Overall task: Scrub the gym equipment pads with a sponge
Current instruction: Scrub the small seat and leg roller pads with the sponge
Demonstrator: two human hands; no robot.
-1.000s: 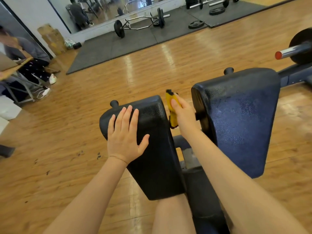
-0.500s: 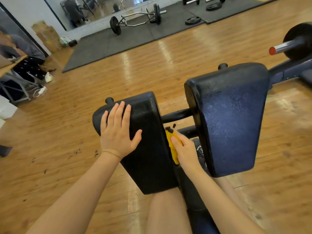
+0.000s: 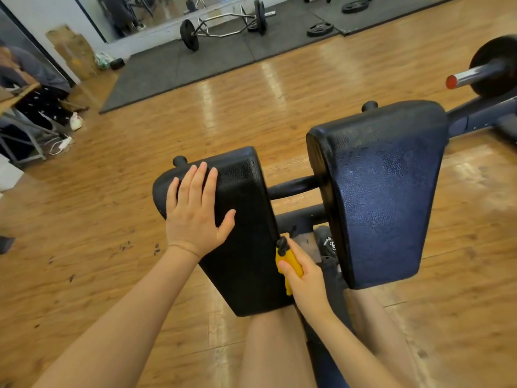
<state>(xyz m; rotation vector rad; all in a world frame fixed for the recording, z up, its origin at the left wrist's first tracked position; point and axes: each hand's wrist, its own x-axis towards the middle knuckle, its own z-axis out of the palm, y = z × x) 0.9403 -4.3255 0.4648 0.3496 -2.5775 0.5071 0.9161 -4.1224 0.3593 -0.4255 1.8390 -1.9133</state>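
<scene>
Here, going from left to right, the left hand is laid flat on the top face of the left black, pebble-textured vinyl pad, fingers straight and spread, nothing held; the pad appears to be steadied by it. The pad's long axis runs from the far upper left toward the near lower right, down to the person's knees.

Against the right, inner side face of that pad a yellow sponge with a dark scouring edge is pressed. It is gripped by the right hand, whose fingers are curled round it, the thumb lying across its yellow side. The sponge sits in the gap between the two pads, toward the near end of the inner face, touching the left pad and well apart from the right one.

Further right stands the larger black textured vinyl pad, untouched by either hand; it is joined to the left pad by a dark metal crossbar.

The coming stroke is judged to depend on that long axis: unscrubbed inner face lies ahead of the sponge, away from the body, and the right hand is the nearer one.
</scene>
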